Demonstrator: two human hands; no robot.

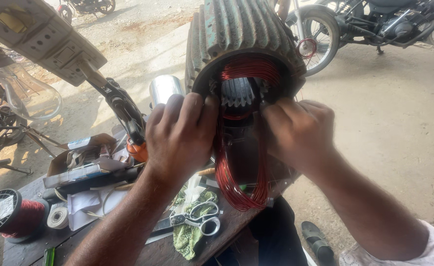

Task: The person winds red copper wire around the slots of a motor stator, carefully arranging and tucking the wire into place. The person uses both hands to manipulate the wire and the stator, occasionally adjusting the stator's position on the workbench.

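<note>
The ribbed motor housing [246,34] lies on its side at the far edge of my bench [177,249], open end facing me. My left hand [180,135] clenches its left rim; my right hand [298,130] pinches the red copper coil [239,189] at the right rim. The coil loops down between both hands, toward me. Scissors [200,219] lie nearer, below left.
</note>
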